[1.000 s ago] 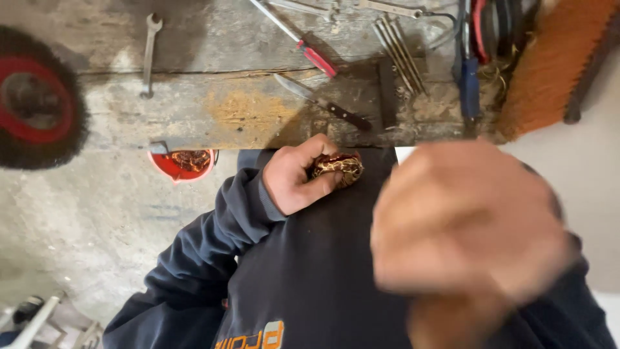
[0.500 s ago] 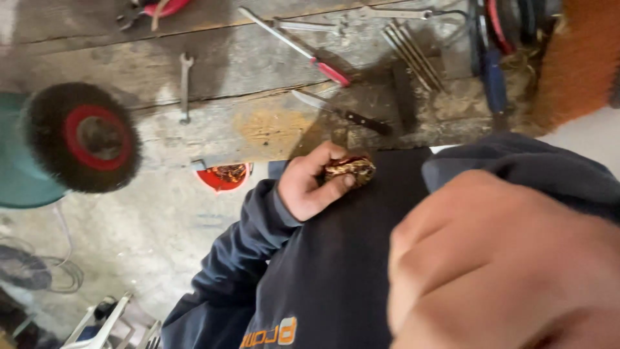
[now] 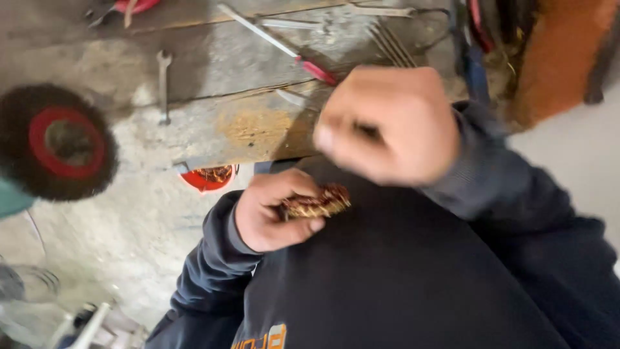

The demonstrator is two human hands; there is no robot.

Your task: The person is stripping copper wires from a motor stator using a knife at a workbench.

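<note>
1. We look down on our own dark navy sweatshirt [image 3: 400,278], with both arms bent in towards the chest.
2. Our left arm comes up from the lower left in a dark sleeve, wrist bent inward so that the left hand [image 3: 274,210] lies against the sweatshirt front.
3. That left hand is clamped on a small rusty, reddish-brown and brass-coloured metal piece [image 3: 316,202]: the thumb lies under it and the fingers curl over its near end, while the far end sticks out to the right, resting on the dark cloth.
4. The metal piece sits just below the edge of the worn wooden surface [image 3: 252,103] and well below our other hand.
5. Our right arm crosses in from the right, its sleeve bunched at the wrist, and the right hand [image 3: 387,123] is raised close to the camera and blurred.
6. The right hand's fingers are curled together into a loose fist; a thin dark sliver shows between them, but we cannot tell what it is or whether it is gripped.
7. On the surface lie a grey open-ended spanner [image 3: 164,84] at the left, a long red-handled screwdriver [image 3: 284,46] slanting across the middle, and a bundle of thin metal rods [image 3: 391,45] behind the fist.
8. At the left edge stands a round black wire brush wheel with a red hub [image 3: 57,141].
9. A small red bowl [image 3: 208,178] shows just under the surface's edge, near the left hand.
</note>
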